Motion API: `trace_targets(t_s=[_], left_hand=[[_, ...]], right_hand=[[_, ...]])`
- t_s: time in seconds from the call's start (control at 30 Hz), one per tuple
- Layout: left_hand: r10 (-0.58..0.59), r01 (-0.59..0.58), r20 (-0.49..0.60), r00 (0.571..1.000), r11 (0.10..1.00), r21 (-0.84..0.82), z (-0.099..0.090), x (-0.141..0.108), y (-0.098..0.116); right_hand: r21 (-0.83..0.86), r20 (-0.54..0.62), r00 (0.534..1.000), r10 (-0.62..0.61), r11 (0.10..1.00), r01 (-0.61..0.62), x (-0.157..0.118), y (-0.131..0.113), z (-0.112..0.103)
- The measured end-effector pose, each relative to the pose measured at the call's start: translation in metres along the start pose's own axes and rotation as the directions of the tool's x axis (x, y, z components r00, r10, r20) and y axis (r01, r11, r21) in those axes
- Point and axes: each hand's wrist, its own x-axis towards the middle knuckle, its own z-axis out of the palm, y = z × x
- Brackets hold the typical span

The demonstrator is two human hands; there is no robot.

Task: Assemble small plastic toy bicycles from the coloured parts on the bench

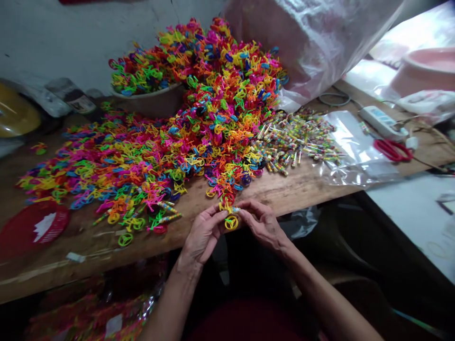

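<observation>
Just in front of the table edge, my left hand [206,232] pinches a small yellow plastic toy [231,221] with a round spoked wheel. My right hand [261,222] is closed at the other side of the toy, its thumb and fingertips around a small light-coloured tube [235,210] that meets the yellow part. A big heap of bright plastic toys [227,123] lies beyond both hands. To the right of that heap is a pile of thin patterned tubes [295,137]. A few toys with tubes [167,213] lie left of my left hand.
A bowl [152,102] full of toys stands at the back. Red scissors [393,150], a power strip [384,124] and clear plastic bags [351,147] lie at the right. A red basket [21,232] is at the left. More colourful items [88,312] show below the table.
</observation>
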Motion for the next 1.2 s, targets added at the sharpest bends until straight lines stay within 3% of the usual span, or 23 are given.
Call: trace_targets(t_s=[0.17, 0.33, 0.47, 0.6, 0.77, 0.97, 1.1, 1.2], left_hand=[[-0.006, 0.009, -0.044, 0.999, 0.997, 0.071, 0.001, -0.003, 0.002], [-0.104, 0.105, -0.018, 0.994, 0.992, 0.063, 0.002, -0.001, 0.002], [-0.125, 0.126, -0.012, 0.992, 0.989, 0.073, 0.003, 0.0, 0.0], [-0.052, 0.059, -0.039, 0.998, 0.982, 0.177, 0.008, -0.002, 0.002], [-0.128, 0.128, -0.007, 0.992, 0.982, 0.138, 0.009, -0.006, 0.0], [0.038, -0.013, -0.066, 0.997, 0.938, 0.347, 0.006, -0.009, -0.009], [0.028, -0.01, -0.067, 0.997, 0.967, 0.255, 0.006, -0.007, -0.014], [0.089, -0.06, -0.079, 0.993, 0.947, 0.316, -0.004, 0.0, -0.012]], right_hand=[[0.035, 0.094, 0.995, -0.015, 0.999, 0.011, 0.0, 0.003, -0.007], [0.122, 0.129, 0.992, -0.006, 0.992, -0.01, -0.003, 0.011, -0.011], [-0.047, 0.111, 0.989, -0.099, 0.993, 0.105, -0.004, 0.005, -0.017], [-0.228, 0.203, 0.969, -0.141, 0.956, 0.187, -0.003, -0.007, -0.024], [-0.241, 0.199, 0.976, -0.092, 0.96, 0.14, -0.009, -0.016, -0.028], [-0.403, 0.258, 0.966, 0.003, 0.909, 0.105, -0.012, -0.026, -0.029], [-0.396, 0.183, 0.983, -0.012, 0.914, 0.085, -0.009, -0.023, -0.021], [-0.369, 0.16, 0.987, 0.0, 0.927, 0.06, -0.001, -0.009, -0.013]])
